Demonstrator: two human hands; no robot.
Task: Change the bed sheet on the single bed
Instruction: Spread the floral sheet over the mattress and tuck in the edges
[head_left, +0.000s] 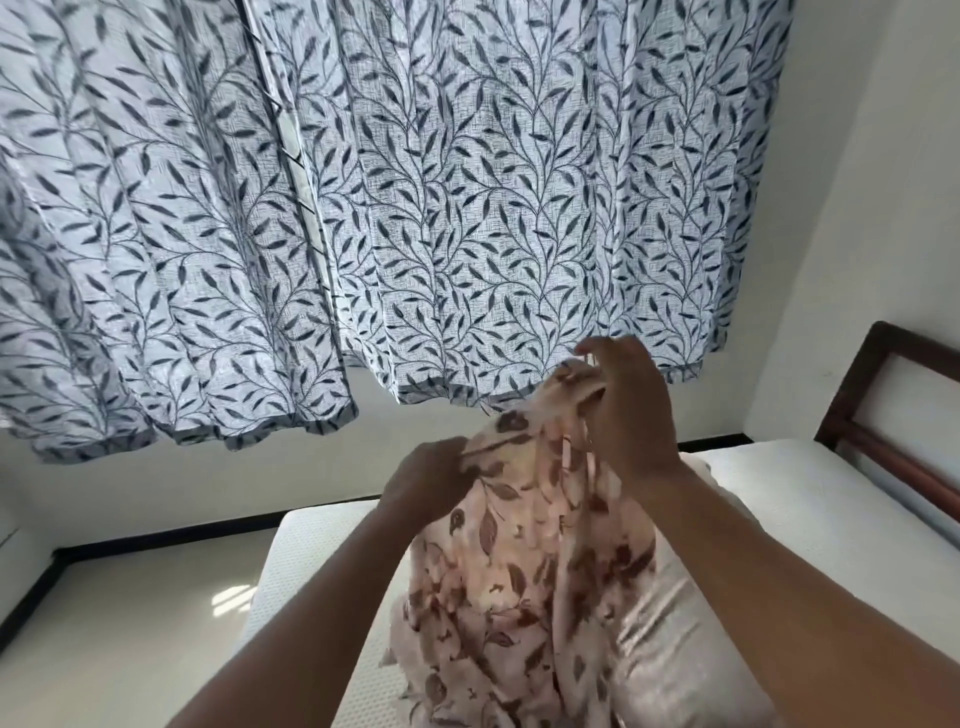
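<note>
Centrally, both hands hold up a pink floral sheet (524, 551): left hand (426, 488) pinches its edge, right hand (628, 410) grips its top. Below lies the bare white mattress (810, 499); leaf-patterned curtains (363, 208) fill the upper frame, a wooden headboard (883, 405) at right.

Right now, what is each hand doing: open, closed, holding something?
Left hand: grips the floral sheet at its upper edge.
Right hand: pinches the same sheet higher up, lifting it above the mattress.

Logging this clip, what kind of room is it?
Likely a bedroom: a bare white mattress against a dark wooden headboard, leaf-print curtains, and hands lifting a floral sheet.
</note>
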